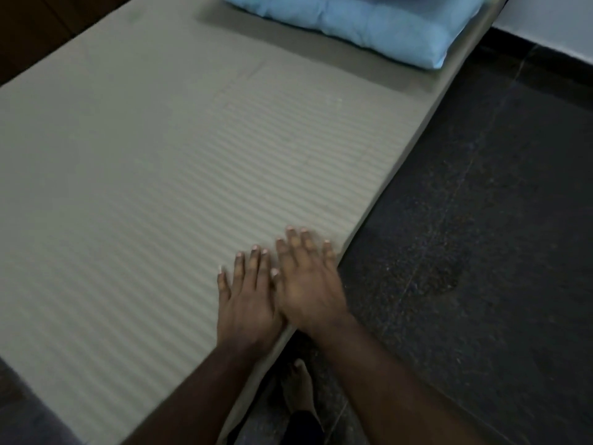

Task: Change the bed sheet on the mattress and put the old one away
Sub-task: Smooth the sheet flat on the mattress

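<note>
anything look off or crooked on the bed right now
Nothing stands out. The striped sheet lies flat with only faint fold creases, both hands, left and right, rest flat near its edge, and the blue pillow sits at the far end.

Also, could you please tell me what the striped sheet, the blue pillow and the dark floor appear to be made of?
The grey-green striped bed sheet looks like matte woven cloth, possibly cotton: fine woven stripes and fold creases. The puffy light blue pillow seems soft fabric over loose filling, judging by its dimpled surface. The dark speckled floor looks like polished stone, perhaps granite: flecks, thin joints and a faint sheen.
</note>
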